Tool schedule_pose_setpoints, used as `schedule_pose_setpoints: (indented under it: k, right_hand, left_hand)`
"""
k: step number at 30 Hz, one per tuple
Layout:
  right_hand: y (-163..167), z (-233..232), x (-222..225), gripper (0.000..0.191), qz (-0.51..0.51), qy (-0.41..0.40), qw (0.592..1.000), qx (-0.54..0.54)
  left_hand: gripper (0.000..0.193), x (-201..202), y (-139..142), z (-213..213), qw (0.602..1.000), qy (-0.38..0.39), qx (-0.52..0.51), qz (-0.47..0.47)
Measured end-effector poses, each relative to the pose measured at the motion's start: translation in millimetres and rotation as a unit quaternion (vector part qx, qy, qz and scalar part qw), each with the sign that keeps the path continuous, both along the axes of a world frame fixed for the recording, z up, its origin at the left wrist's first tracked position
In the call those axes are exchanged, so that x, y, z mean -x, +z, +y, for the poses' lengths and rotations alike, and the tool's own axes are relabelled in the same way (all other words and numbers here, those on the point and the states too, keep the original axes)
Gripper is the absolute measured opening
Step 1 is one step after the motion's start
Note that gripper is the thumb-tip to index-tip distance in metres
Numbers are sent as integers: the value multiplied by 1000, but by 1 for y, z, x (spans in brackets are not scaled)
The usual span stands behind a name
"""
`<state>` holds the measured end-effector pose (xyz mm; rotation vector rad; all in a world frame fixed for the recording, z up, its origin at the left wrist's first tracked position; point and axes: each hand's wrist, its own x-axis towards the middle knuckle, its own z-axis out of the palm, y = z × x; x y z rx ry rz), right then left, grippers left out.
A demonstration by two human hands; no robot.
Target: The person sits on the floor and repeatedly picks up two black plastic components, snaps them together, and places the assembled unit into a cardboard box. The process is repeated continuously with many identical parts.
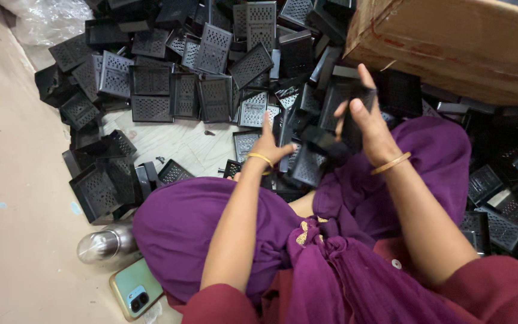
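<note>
I sit on the floor with purple cloth over my knees. My right hand (368, 120) is raised in front of me and grips a black perforated plastic box part (342, 96) by its edge. My left hand (269, 144) reaches down into the heap, fingers resting on black parts (310, 159) just beyond my knee; whether it grips one I cannot tell for sure. Both wrists wear a gold bangle. A large heap of identical black perforated plastic parts (211, 72) spreads across the floor ahead.
A brown cardboard box (451, 42) stands at the upper right. A steel bottle (106, 243) and a green phone (136, 291) lie by my left knee. Clear plastic wrap (49, 18) is at the upper left. More black parts (502, 204) lie to the right.
</note>
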<state>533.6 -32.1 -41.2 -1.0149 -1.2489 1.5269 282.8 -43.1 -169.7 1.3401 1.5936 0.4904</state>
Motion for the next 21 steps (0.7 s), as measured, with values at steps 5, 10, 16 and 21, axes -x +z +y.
schedule_pose_setpoints:
  k: [5, 10, 16, 21]
  right_hand:
    - [0, -9, 7, 86, -15, 35, 997, 64]
    - [-16, -15, 23, 74, -170, 44, 984, 11]
    - [-11, -16, 29, 89, -264, 47, 950, -163]
    - [16, -20, 27, 89, -268, 48, 938, -216]
  left_hand:
    - [133, 2, 19, 3, 969, 18, -99, -225]
    - [90, 0, 64, -4, 882, 19, -208, -423]
    - [75, 9, 94, -12, 831, -55, -141, -535]
    - [97, 4, 100, -12, 860, -72, -169, -476]
